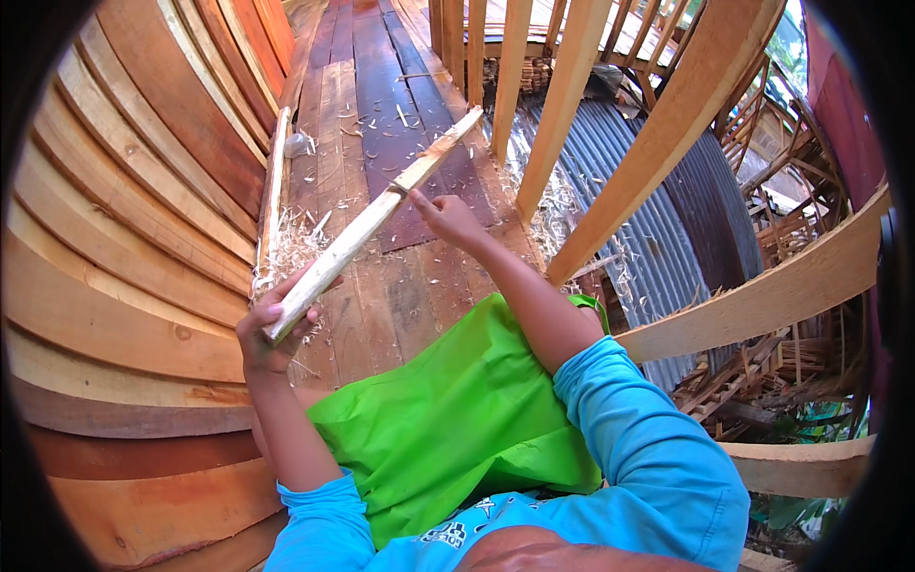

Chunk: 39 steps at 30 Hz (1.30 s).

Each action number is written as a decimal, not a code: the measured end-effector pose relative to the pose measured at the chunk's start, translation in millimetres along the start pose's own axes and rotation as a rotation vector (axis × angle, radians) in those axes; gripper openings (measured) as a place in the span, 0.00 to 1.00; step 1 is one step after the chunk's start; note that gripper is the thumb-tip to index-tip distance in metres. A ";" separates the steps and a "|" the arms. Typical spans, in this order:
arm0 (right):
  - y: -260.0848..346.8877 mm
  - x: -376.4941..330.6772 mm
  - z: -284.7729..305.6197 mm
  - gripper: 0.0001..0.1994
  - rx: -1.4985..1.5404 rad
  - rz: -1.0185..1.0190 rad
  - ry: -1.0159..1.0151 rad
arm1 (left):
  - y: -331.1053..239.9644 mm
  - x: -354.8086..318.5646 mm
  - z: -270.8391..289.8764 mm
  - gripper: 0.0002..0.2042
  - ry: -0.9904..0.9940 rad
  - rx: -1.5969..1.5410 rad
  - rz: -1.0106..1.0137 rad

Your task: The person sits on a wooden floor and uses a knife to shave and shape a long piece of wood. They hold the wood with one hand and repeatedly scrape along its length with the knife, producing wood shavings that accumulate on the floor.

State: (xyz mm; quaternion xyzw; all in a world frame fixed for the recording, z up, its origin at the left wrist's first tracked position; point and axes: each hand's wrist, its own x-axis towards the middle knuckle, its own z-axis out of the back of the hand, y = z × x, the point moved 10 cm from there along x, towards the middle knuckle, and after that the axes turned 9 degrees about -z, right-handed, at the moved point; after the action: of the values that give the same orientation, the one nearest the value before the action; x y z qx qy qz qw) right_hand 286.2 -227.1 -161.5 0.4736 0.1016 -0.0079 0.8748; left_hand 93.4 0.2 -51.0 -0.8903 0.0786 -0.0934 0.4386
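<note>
My left hand is wrapped round the near end of a long, pale wooden stick, which slants up and away to the right above the floor. Most of the stick is stripped pale; its far part shows browner patches. Partway along it, my right hand is closed on a knife whose thin dark blade lies across the stick. The fingers hide the knife's handle. A bright green cloth covers my lap below the stick.
Curled wood shavings litter the plank floor. A second pale stick lies along the left plank wall. Wooden railing slats stand on the right, with corrugated metal sheets beyond and below them.
</note>
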 end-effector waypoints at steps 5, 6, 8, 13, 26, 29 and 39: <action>3.4 -1.1 -10.0 0.34 0.028 -0.014 0.062 | 2.9 7.9 28.5 0.39 -0.118 -0.095 -0.132; 2.0 -0.1 -10.4 0.34 0.058 -0.026 0.064 | 4.9 12.3 27.5 0.38 -0.110 -0.099 -0.145; -1.1 1.4 -8.3 0.32 0.113 -0.046 0.062 | 4.8 16.3 22.6 0.37 -0.096 -0.099 -0.166; 3.7 -7.1 -0.6 0.31 0.066 -0.048 0.099 | -5.1 11.3 24.3 0.35 -0.130 -0.057 -0.212; 83.9 -85.1 63.4 0.25 -0.099 0.174 0.046 | 0.8 4.8 8.7 0.30 -0.116 -0.131 -0.252; 113.9 -108.1 76.1 0.24 -0.109 0.201 0.055 | -4.3 4.5 13.1 0.31 -0.119 -0.262 -0.290; 159.5 -116.5 86.0 0.24 -0.218 0.262 0.077 | -21.5 -4.3 10.4 0.26 -0.194 -0.071 -0.352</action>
State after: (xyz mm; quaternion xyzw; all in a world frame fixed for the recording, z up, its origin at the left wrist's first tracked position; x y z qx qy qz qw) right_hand 204.3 -220.1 37.6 0.3852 0.0726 0.1355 0.9100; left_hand 93.0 22.1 -40.5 -0.9101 -0.1178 -0.0796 0.3893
